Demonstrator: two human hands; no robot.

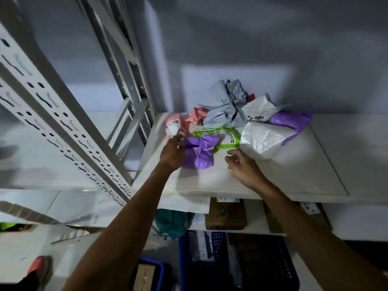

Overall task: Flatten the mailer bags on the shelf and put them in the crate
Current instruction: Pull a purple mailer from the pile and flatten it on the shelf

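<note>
Several crumpled mailer bags lie on the white shelf (273, 177). A purple bag (199, 154) sits nearest, with a green bag (227, 136) behind it and a pink bag (174, 126) to the left. Further back are a grey bag (226, 110), a white bag (262, 139) and a second purple bag (291, 122). My left hand (173, 153) touches the left edge of the near purple bag, fingers bent; its grip is blurred. To the right of that bag my right hand (243, 164) hovers with relaxed fingers, holding nothing. A blue perforated crate (237, 261) stands on the floor below.
Perforated metal uprights (69, 131) of the rack rise at the left. A cardboard box (226, 214) and a teal bag (174, 223) lie on the lower shelf. Another blue bin (151, 271) holds a parcel beside the crate. The wall is close behind the bags.
</note>
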